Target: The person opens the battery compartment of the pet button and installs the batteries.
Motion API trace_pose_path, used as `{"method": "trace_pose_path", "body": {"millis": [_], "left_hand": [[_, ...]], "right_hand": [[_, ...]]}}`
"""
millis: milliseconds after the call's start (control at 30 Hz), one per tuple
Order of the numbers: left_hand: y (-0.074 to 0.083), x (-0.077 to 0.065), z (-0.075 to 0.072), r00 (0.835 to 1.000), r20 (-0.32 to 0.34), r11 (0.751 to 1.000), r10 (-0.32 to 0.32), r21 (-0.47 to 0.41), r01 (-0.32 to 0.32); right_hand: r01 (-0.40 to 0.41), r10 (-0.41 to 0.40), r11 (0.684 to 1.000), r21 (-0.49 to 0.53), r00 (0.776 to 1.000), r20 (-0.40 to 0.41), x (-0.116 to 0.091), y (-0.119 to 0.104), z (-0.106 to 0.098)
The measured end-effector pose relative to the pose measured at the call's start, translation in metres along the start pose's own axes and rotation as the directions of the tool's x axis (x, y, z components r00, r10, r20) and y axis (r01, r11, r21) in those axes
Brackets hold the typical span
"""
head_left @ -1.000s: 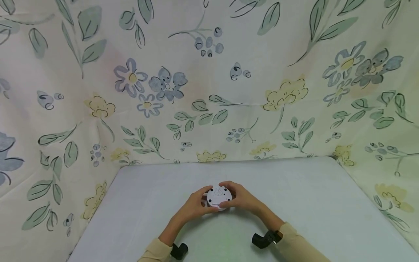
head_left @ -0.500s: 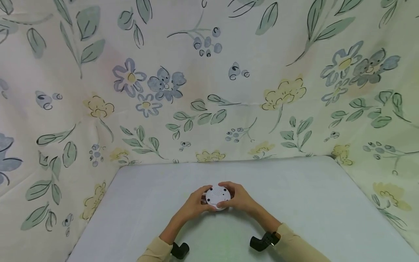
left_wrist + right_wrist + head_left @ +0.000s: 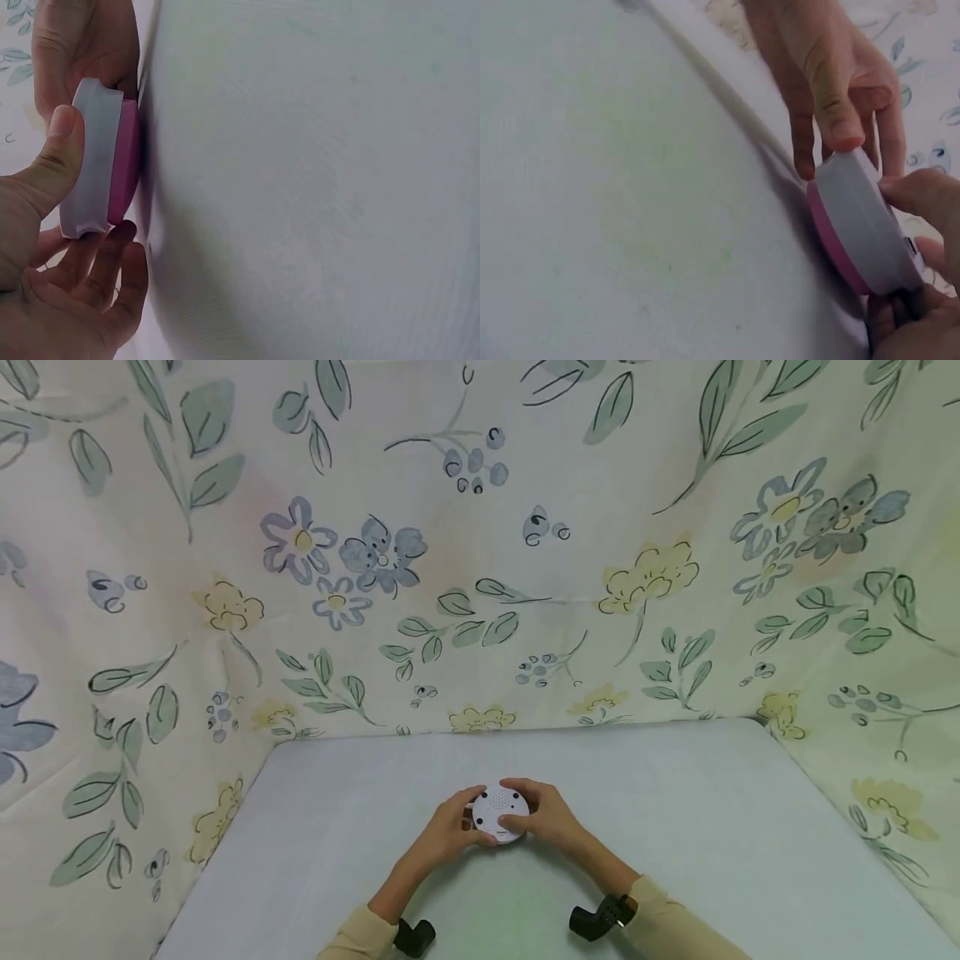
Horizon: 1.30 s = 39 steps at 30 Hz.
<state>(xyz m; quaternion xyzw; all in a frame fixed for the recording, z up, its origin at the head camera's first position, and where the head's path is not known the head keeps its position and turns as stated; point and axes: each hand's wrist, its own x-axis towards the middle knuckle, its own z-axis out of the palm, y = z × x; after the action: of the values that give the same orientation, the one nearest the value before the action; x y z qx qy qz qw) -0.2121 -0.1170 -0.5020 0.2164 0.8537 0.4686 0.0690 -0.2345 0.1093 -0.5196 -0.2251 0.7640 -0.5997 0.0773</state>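
Observation:
Both hands hold a round white device point(image 3: 492, 808) with a pink side, low over the table near its middle. Its white face is turned up, with a patch of small holes and several dark round dots. My left hand point(image 3: 448, 828) grips the left edge, thumb on the near rim, fingers round the far side. On the right, my right hand point(image 3: 551, 817) has its thumb laid on the face and its fingers behind the far rim. The pink part point(image 3: 126, 161) faces the table in the left wrist view. A small dark slot point(image 3: 911, 246) shows in the white side wall.
The white table point(image 3: 675, 793) stretches out around the hands. A flowered cloth point(image 3: 480, 543) hangs behind it and at both sides. Black wrist cameras point(image 3: 602, 918) sit at both cuffs, close to the tabletop.
My right thumb has slid from the near rim farther up onto the white face, and a small dark mark shows below it. The left hand keeps its grip; the device has barely moved.

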Motion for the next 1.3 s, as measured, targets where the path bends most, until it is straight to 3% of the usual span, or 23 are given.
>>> {"method": "trace_pose_path", "body": {"millis": [267, 433, 767, 1100, 1300], "left_hand": [[0.0, 0.001, 0.004, 1.0, -0.008, 1.0, -0.017, 0.016, 0.017], [-0.001, 0.0, 0.004, 1.0, 0.007, 1.0, -0.008, -0.004, 0.008], [-0.002, 0.0, 0.003, 1.0, 0.028, 0.997, 0.001, -0.075, 0.001], [-0.001, 0.001, 0.003, 0.999, -0.005, 0.99, 0.039, -0.132, -0.039], [0.002, 0.003, 0.002, 0.999, -0.017, 0.992, 0.039, -0.122, -0.04]], "right_hand": [[-0.049, 0.052, 0.998, -0.027, 0.989, 0.14, -0.004, 0.002, -0.012], [-0.001, 0.019, 0.996, -0.086, 0.977, 0.213, -0.009, 0.002, -0.018], [0.042, -0.022, 0.994, -0.096, 0.978, 0.207, -0.01, 0.001, -0.023], [0.1, -0.085, 0.993, -0.061, 0.974, 0.21, -0.006, -0.002, -0.025], [0.107, -0.095, 0.993, -0.051, 0.977, 0.19, -0.005, -0.002, -0.024]]}}
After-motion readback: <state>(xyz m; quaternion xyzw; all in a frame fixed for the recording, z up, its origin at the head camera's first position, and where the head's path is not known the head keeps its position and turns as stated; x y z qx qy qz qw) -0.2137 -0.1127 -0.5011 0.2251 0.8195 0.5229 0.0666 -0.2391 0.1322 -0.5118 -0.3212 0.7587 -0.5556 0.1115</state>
